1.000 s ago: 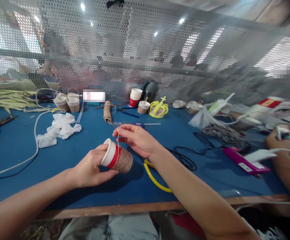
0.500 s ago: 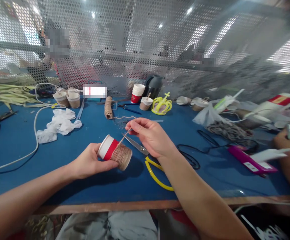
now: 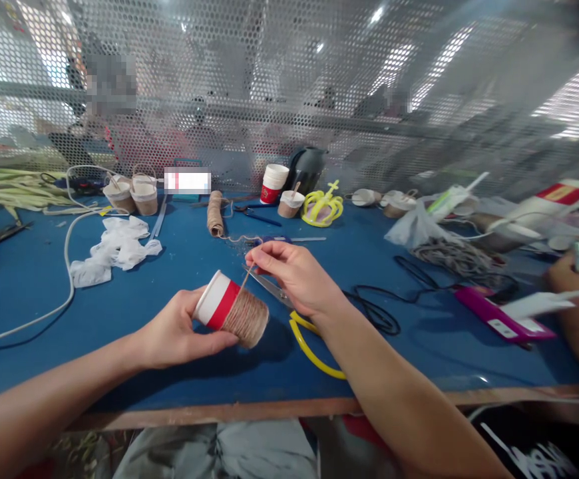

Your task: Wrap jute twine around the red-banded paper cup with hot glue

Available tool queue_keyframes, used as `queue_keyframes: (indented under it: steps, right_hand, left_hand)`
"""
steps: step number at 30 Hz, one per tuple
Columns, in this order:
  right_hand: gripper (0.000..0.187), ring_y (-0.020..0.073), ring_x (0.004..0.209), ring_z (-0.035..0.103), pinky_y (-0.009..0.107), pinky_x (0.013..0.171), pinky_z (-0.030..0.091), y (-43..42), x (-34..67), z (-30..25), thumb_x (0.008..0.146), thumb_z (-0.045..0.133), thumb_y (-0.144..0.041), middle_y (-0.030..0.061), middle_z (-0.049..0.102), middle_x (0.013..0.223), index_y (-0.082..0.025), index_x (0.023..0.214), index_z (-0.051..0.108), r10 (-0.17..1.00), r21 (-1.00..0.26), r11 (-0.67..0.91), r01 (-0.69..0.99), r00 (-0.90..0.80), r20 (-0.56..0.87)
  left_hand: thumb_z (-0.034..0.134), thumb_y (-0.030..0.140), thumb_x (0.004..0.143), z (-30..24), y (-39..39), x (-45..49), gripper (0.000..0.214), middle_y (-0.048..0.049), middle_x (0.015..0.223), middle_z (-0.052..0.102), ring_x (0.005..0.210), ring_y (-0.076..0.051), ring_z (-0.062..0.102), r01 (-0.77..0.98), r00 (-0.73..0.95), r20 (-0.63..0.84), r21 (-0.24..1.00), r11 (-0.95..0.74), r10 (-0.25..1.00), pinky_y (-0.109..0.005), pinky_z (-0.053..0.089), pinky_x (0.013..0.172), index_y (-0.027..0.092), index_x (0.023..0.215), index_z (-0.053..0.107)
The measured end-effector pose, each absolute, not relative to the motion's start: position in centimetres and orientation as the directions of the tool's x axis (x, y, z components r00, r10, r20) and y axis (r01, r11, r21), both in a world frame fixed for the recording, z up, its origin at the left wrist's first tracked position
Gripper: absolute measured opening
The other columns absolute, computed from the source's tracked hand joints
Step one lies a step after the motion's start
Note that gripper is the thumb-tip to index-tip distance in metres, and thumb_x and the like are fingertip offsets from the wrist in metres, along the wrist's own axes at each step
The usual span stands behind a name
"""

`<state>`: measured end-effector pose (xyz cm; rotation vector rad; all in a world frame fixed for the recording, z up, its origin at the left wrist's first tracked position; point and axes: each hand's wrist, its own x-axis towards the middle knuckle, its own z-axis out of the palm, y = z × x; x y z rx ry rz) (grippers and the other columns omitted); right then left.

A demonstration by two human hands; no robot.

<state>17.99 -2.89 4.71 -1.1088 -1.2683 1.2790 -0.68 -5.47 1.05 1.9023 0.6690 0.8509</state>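
Note:
My left hand (image 3: 182, 330) grips a white and red paper cup (image 3: 214, 301), tilted on its side with the rim toward the upper left. Brown twine (image 3: 247, 318) is wound in close turns around the cup's lower part. Between the thumb and fingers of my right hand (image 3: 294, 273) a strand of this twine is pinched, running up from the cup. Scissors with yellow handles (image 3: 314, 352) lie on the table, partly hidden by my right hand and forearm. The roll of twine (image 3: 214, 214) lies farther back, with a loose strand trailing toward my right hand.
Crumpled white material (image 3: 114, 249) and a white cable (image 3: 70, 266) lie at left. At the back stand stacked cups (image 3: 273, 183), a small wrapped cup (image 3: 290, 203) and a yellow crown-shaped piece (image 3: 322, 207). Rightward are black cord (image 3: 379, 313), a purple box (image 3: 502, 316) and another person's hand (image 3: 564, 276).
My right hand has come slightly lower and nearer the cup, so the strand between them is shorter. The cup has turned a little in my left hand.

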Motion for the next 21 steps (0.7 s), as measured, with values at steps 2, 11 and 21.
queue_keyframes:
  steps: [2,11,21]
  right_hand:
    - [0.011,0.0085,0.065,0.051,0.025,0.068,0.039,-2.98,17.96,4.64,0.064,0.067,-0.028,-0.0012,0.062,0.069,-0.018,0.065,0.063,0.994,-0.999,0.032,-0.013,-0.107,0.033]
    - [0.011,0.0091,0.062,0.051,0.025,0.066,0.038,-3.15,17.83,4.1,0.065,0.065,-0.028,0.0,0.063,0.069,-0.017,0.067,0.063,0.986,-0.998,0.051,0.044,-0.16,0.044]
    - [0.014,0.0102,0.064,0.052,0.026,0.067,0.038,-3.29,17.52,3.87,0.068,0.063,-0.03,0.001,0.062,0.07,-0.015,0.068,0.063,0.975,-0.987,0.056,0.153,-0.22,0.021]
  left_hand:
    - [0.063,0.021,0.07,1.07,-5.45,-0.73,0.01,-0.0048,0.076,0.065,0.063,-0.011,0.058,0.094,0.618,0.341,0.863,-0.497,0.708,-0.02,0.049,0.06,0.01,0.072,0.062]
    - [0.062,0.019,0.07,1.19,-5.45,-0.78,0.007,-0.0045,0.071,0.065,0.063,-0.013,0.059,0.104,0.616,0.475,0.742,-0.662,0.628,-0.023,0.048,0.061,0.013,0.07,0.063]
    - [0.063,0.012,0.067,1.52,-5.56,-0.84,0.003,-0.0024,0.07,0.064,0.067,-0.012,0.058,0.07,0.606,0.555,0.676,-0.733,0.57,-0.022,0.047,0.064,0.013,0.068,0.061]
